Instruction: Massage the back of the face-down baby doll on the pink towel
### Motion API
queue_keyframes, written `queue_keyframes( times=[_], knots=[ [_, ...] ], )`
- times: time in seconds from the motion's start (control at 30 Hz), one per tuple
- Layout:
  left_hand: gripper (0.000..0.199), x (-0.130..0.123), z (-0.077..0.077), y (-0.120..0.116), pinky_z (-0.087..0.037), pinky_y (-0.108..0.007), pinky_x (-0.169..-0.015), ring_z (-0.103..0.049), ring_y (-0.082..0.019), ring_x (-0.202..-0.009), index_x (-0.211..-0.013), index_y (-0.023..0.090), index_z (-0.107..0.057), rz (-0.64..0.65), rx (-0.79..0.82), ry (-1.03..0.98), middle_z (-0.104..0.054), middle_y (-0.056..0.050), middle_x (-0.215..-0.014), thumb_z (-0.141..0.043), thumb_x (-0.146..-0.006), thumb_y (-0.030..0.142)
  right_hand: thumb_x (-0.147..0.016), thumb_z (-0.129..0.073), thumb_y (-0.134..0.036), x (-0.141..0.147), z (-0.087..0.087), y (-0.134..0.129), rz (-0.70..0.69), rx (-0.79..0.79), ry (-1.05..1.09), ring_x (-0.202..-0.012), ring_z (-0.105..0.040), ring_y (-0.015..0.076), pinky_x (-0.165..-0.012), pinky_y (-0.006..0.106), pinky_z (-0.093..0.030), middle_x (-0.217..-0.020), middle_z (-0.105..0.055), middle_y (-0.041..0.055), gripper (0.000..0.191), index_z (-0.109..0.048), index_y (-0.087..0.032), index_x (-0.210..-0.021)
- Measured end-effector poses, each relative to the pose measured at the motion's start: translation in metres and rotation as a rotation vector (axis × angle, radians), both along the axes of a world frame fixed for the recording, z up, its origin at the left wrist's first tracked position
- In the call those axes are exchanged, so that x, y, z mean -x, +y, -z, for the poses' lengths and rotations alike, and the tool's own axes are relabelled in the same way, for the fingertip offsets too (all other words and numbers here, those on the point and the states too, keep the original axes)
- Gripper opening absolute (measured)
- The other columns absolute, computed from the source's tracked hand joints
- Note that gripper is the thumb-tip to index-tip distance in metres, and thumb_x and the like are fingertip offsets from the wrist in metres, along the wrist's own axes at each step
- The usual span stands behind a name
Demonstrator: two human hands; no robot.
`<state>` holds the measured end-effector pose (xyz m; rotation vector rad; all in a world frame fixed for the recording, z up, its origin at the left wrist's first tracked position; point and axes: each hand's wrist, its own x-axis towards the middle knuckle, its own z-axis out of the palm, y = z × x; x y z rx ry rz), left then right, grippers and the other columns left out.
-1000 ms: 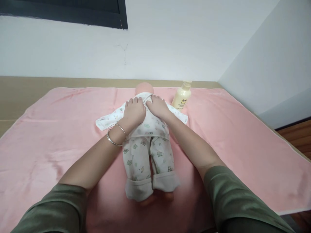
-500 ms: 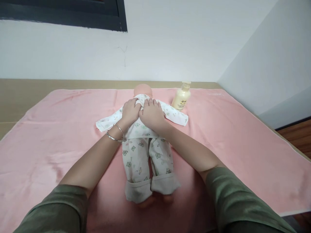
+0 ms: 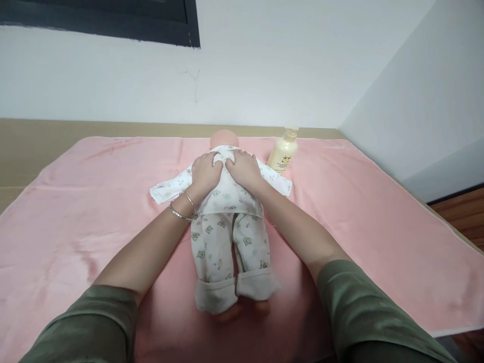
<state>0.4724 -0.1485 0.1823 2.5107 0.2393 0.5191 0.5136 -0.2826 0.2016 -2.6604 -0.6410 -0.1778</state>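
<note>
A baby doll lies face down, its head at the far end and its feet toward me. It wears a white printed top and matching trousers with turned-up cuffs. My left hand rests on the left side of its upper back, fingers extended over the shoulder and thumb pointing inward. On the right side, my right hand lies the same way. A narrow strip of the top shows between the two thumbs. Both hands are open and press on the cloth without holding anything. The doll's face is hidden.
A pale yellow pump bottle stands just beyond the doll's right sleeve. Beneath everything spreads a pink cloth on a wooden surface. A white wall rises behind, with a dark frame at upper left.
My hands have moved apart on the doll's upper back, the right one shifting outward to the right. The top looks smoother between them.
</note>
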Motion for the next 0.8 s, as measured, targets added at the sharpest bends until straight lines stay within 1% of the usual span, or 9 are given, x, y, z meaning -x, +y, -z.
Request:
queue_keyframes(
  times=[0.23, 0.43, 0.63, 0.8],
  knots=[
    [0.054, 0.000, 0.000, 0.000, -0.041, -0.048, -0.120, -0.057, -0.033, -0.137, -0.134, 0.017, -0.066, 0.006, 0.001, 0.006, -0.068, -0.014, -0.139, -0.037, -0.091, 0.031, -0.101, -0.033, -0.036, 0.000, -0.002, -0.001, -0.003, 0.018, 0.002, -0.140, -0.051, 0.0353, -0.122, 0.053, -0.031, -0.150, -0.059, 0.0221, 0.056, -0.056, -0.003, -0.141],
    [0.053, 0.000, -0.001, 0.000, -0.042, -0.047, -0.120, -0.057, -0.032, -0.137, -0.133, 0.019, -0.067, 0.001, -0.010, -0.001, -0.070, -0.013, -0.136, -0.038, -0.090, 0.030, -0.101, -0.036, -0.039, 0.001, -0.007, -0.002, -0.021, 0.054, 0.041, -0.140, -0.050, 0.0352, -0.120, 0.051, -0.033, -0.152, -0.057, 0.0208, 0.057, -0.053, -0.006, -0.144],
    [0.052, 0.000, 0.000, 0.001, -0.043, -0.048, -0.119, -0.056, -0.032, -0.137, -0.135, 0.021, -0.066, 0.000, 0.001, 0.000, -0.070, -0.012, -0.136, -0.039, -0.091, 0.031, -0.100, -0.038, -0.039, 0.003, -0.012, -0.005, -0.046, 0.034, 0.066, -0.139, -0.052, 0.0367, -0.119, 0.053, -0.035, -0.151, -0.058, 0.0209, 0.056, -0.055, -0.006, -0.142],
    [0.054, 0.001, -0.001, 0.000, -0.041, -0.047, -0.121, -0.055, -0.032, -0.139, -0.137, 0.017, -0.064, 0.002, -0.008, 0.016, -0.067, -0.014, -0.140, -0.038, -0.092, 0.031, -0.098, -0.041, -0.039, 0.003, -0.013, -0.006, -0.054, 0.014, 0.064, -0.137, -0.054, 0.0370, -0.118, 0.053, -0.036, -0.148, -0.060, 0.0203, 0.056, -0.056, -0.007, -0.140]
  ],
)
